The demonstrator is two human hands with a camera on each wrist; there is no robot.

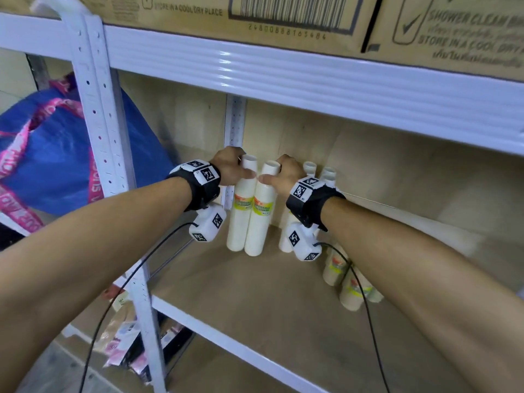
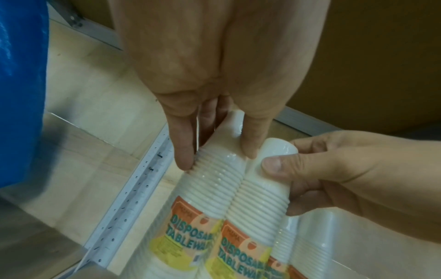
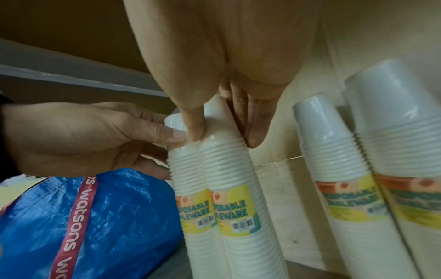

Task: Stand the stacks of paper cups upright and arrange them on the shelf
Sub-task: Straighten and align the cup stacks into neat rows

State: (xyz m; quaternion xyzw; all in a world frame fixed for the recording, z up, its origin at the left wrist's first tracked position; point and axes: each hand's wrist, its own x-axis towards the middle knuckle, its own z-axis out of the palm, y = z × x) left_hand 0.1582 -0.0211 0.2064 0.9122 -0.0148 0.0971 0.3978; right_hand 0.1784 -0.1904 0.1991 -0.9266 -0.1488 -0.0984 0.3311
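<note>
Both my forearms reach in: left hand (image 1: pixel 231 168) grips one tall wrapped white paper-cup stack (image 1: pixel 239 211), right hand (image 1: pixel 286 173) its touching neighbour (image 1: pixel 259 217), upright at the wooden shelf's (image 1: pixel 269 302) far-left corner. Uneven release could topple either.

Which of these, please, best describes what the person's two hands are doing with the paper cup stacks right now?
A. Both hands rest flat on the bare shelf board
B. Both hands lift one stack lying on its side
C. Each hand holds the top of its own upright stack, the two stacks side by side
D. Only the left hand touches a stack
C: the left hand grips the left stack and the right hand the right stack, both upright and touching on the shelf.
</note>
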